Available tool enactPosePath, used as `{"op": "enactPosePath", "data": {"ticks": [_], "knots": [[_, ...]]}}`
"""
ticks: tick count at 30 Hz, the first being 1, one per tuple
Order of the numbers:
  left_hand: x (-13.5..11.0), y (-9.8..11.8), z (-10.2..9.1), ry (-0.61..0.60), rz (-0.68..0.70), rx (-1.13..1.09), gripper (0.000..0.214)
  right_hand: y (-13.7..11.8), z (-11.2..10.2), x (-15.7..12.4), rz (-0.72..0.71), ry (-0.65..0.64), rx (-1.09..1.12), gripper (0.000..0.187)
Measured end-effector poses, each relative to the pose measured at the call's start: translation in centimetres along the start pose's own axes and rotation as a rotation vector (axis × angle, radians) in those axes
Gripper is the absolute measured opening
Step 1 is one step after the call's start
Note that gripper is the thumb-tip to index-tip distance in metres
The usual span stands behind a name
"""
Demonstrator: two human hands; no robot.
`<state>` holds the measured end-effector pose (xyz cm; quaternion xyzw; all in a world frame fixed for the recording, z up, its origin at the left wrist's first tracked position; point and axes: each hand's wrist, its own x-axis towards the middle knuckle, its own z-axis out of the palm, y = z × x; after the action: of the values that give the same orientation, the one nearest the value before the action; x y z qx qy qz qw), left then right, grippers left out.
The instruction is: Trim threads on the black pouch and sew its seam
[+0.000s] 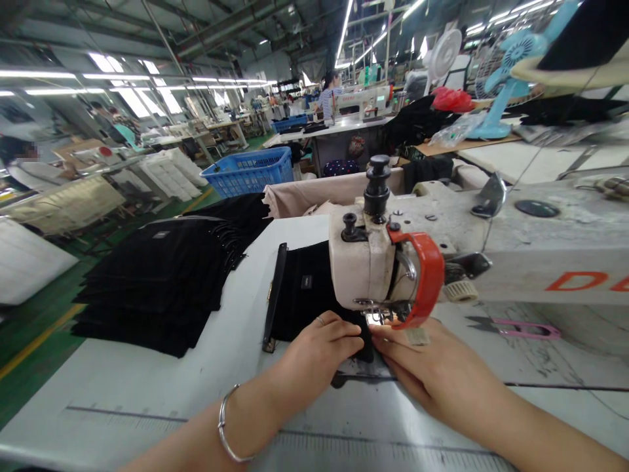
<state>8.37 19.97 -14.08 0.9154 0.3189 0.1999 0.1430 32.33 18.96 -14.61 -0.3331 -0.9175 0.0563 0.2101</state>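
A black fabric piece (pixel 307 288) with a small label lies on the white table under the head of a cream sewing machine (pixel 366 259) with an orange guard (pixel 427 275). My left hand (pixel 319 351), a bracelet on its wrist, presses the near edge of the fabric with fingers curled together. My right hand (pixel 422 370) lies beside it just below the needle area, fingers stretched flat on the fabric and the machine bed.
A stack of black fabric pieces (pixel 162 275) covers the table's left side. Pink thread snips (pixel 515 326) lie right of the needle. A blue basket (pixel 250 170), other sewing stations, fans and a person at work stand behind. A beige cloth bin (pixel 314 193) sits past the table.
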Motion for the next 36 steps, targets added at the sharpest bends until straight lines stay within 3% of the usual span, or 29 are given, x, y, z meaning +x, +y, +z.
{"op": "enactPosePath", "data": {"ticks": [7,18,24,36], "knots": [[0.34,-0.17,-0.14,0.028,-0.035,-0.086,0.027,-0.16,-0.19,0.01,0.022,-0.027,0.029,0.029],[0.29,0.21,0.19,0.038,-0.026,-0.033,0.028,-0.49,0.51,-0.27,0.027,0.003,0.02,0.026],[0.15,0.32,0.24,0.024,0.043,0.019,0.029,-0.67,0.61,-0.48,0.04,-0.003,0.031,0.028],[0.29,0.02,0.32,0.012,0.0,-0.055,0.03,-0.54,0.44,-0.39,0.049,-0.043,0.033,0.027]]}}
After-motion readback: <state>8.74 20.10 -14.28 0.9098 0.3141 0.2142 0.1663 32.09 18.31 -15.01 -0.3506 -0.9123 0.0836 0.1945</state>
